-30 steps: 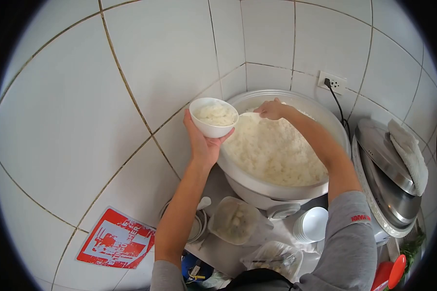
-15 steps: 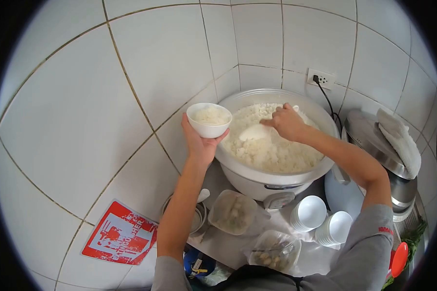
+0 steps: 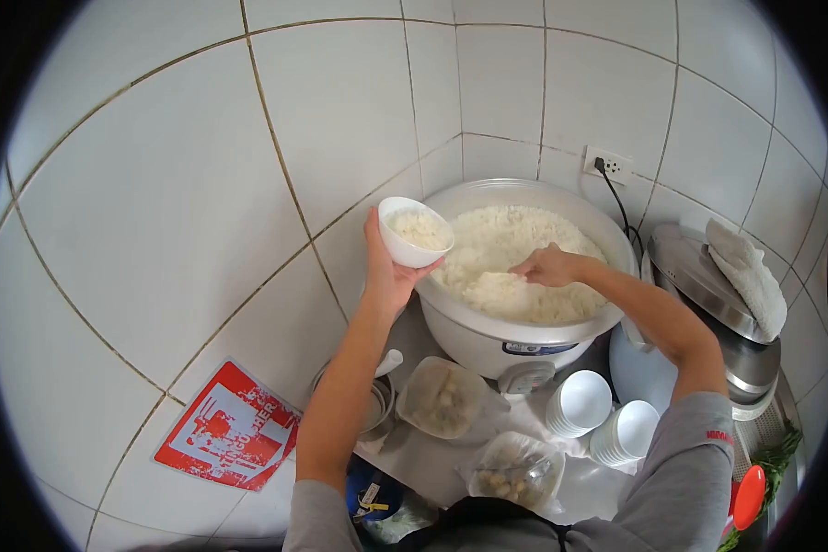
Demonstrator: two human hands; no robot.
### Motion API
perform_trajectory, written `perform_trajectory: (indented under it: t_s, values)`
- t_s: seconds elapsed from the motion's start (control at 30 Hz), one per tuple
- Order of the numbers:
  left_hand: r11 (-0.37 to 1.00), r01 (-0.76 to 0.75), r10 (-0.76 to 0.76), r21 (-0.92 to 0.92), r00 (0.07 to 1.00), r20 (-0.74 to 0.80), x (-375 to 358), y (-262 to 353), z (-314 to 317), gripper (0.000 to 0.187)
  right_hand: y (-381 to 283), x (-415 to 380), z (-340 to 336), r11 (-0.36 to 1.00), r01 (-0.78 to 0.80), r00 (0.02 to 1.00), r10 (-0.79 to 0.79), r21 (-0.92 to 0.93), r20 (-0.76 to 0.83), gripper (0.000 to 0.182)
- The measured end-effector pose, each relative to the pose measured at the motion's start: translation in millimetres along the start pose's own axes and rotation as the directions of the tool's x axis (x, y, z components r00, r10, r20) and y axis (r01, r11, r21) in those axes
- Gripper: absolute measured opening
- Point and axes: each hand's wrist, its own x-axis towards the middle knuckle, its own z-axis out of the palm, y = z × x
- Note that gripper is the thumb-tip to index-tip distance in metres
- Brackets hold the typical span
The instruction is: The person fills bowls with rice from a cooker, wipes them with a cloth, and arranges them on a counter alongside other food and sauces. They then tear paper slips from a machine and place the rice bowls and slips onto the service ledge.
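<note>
My left hand (image 3: 397,278) is wrapped round a white bowl (image 3: 394,241) from below. Cooked rice (image 3: 419,229) lies inside it, and the bowl tilts toward the big pot. In my right hand (image 3: 554,267) is a white rice paddle, gripped by its handle over the pot. A mound of rice (image 3: 499,287) sits on the paddle, hiding most of its blade. The large rice cooker (image 3: 460,333) beneath my right hand is filled with rice (image 3: 515,228).
Two stacks of white bowls (image 3: 585,401) stand before the cooker. A plastic container (image 3: 443,397), a bag of food (image 3: 517,471) and a metal pot (image 3: 377,409) are nearby. At right are a lidded steel pot (image 3: 713,285), a cloth (image 3: 747,276) and a plugged cord (image 3: 618,198).
My right hand has brought the paddle lower and nearer the cooker's front, and rice now covers its blade. The bowl in my left hand has tipped toward the cooker. The whole view has shifted slightly.
</note>
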Motion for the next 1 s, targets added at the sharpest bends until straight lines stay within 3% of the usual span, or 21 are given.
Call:
perform_trajectory:
  t_s: [0.03, 0.1, 0.13, 0.2, 0.23, 0.3, 0.37, 0.43, 0.5, 0.53, 0.57, 0.63, 0.73, 0.8, 0.83, 0.9, 0.93, 1.0]
  values:
    - [1.0, -0.003, 0.003, 0.031, 1.0, 0.001, -0.5, 1.3, 0.2, 0.068, 2.1, -4.2, 0.9, 1.0, 0.002, 1.0, -0.002, 0.0, 0.001, 0.037]
    - [0.999, 0.012, -0.012, 0.053, 1.0, -0.005, -1.5, 1.4, 1.2, 0.068, 6.6, -14.2, 0.5, 0.965, 0.01, 0.989, -0.049, 0.262, 0.143, 0.042]
    - [0.997, 0.025, -0.025, 0.075, 1.0, -0.006, -0.7, 1.3, 2.8, 0.069, 8.5, -16.7, -1.6, 0.965, 0.008, 0.989, -0.046, 0.261, 0.139, 0.042]
    - [0.996, 0.05, -0.049, 0.074, 0.999, -0.014, 1.7, -2.1, 4.9, 0.069, 13.4, -23.7, -6.7, 0.859, -0.256, 0.903, 0.048, 0.444, 0.428, 0.046]
    - [0.995, 0.074, -0.072, 0.072, 0.997, -0.028, 3.3, -4.1, 5.4, 0.069, 16.3, -29.7, -9.1, 0.858, -0.256, 0.905, 0.05, 0.445, 0.423, 0.046]
    - [0.992, 0.086, -0.085, 0.092, 0.996, -0.019, 6.2, -10.3, 7.7, 0.07, 25.8, -45.0, -13.7, 0.628, -0.319, 0.941, 0.125, 0.709, 0.313, 0.044]
    - [0.989, 0.103, -0.103, 0.108, 0.995, -0.005, 9.4, -17.9, 16.0, 0.071, 52.3, -47.9, -37.7, 0.706, -0.254, 0.959, 0.093, 0.661, 0.269, 0.052]
    - [0.974, 0.158, -0.152, 0.159, 0.987, -0.051, 12.6, -30.1, 28.3, 0.071, 56.2, -52.7, -77.1, 0.778, -0.183, 0.983, 0.148, 0.601, 0.107, 0.031]
    - [0.97, 0.213, -0.21, 0.122, 0.977, -0.031, 20.1, -48.0, 44.1, 0.07, 12.7, -52.9, -126.5, 0.937, -0.276, 0.96, 0.278, 0.216, 0.018, 0.028]
    - [0.962, 0.26, -0.259, 0.084, 0.966, -0.021, 24.4, -58.3, 52.0, 0.069, 0.0, -48.6, -127.5, 0.97, -0.241, 0.949, 0.227, -0.038, -0.221, 0.025]
    - [0.96, 0.266, -0.266, 0.085, 0.964, -0.008, 30.7, -70.0, 59.2, 0.069, -13.7, -44.1, -126.1, 0.922, -0.249, 0.899, 0.106, -0.297, -0.425, 0.023]
    - [0.949, 0.305, -0.3, -0.084, 0.951, 0.067, 47.8, -94.0, 68.3, 0.069, -62.2, -34.0, -104.0, 0.553, -0.494, 0.84, 0.105, -0.671, -0.533, 0.02]
    - [0.92, 0.327, -0.303, -0.218, 0.943, 0.136, 65.2, -113.7, 72.9, 0.077, -86.3, -32.5, -71.8, 0.471, -0.504, 0.824, 0.013, -0.724, -0.566, 0.015]
    - [0.929, 0.296, -0.277, -0.221, 0.954, 0.111, 65.5, -114.4, 74.9, 0.074, -78.9, -41.4, -81.5, 0.598, -0.57, 0.736, 0.068, -0.563, -0.673, 0.017]
    - [0.941, 0.257, -0.244, -0.218, 0.966, 0.085, 64.5, -109.2, 77.9, 0.07, -76.4, -52.3, -98.9, 0.599, -0.571, 0.734, 0.066, -0.562, -0.676, 0.017]
    - [0.938, 0.254, -0.23, -0.237, 0.965, 0.126, 63.9, -97.5, 77.2, 0.066, -74.4, -77.3, -135.1, 0.781, -0.583, 0.613, 0.239, -0.226, -0.753, 0.021]
    - [0.932, 0.257, -0.218, -0.256, 0.961, 0.17, 62.8, -92.3, 77.6, 0.063, -72.7, -77.5, -130.6, 0.782, -0.58, 0.615, 0.238, -0.227, -0.752, 0.021]
    - [0.936, 0.228, -0.192, -0.269, 0.969, 0.154, 58.1, -85.3, 82.9, 0.059, -75.5, -79.9, -118.6, 0.825, -0.441, 0.703, 0.071, -0.354, -0.708, 0.027]
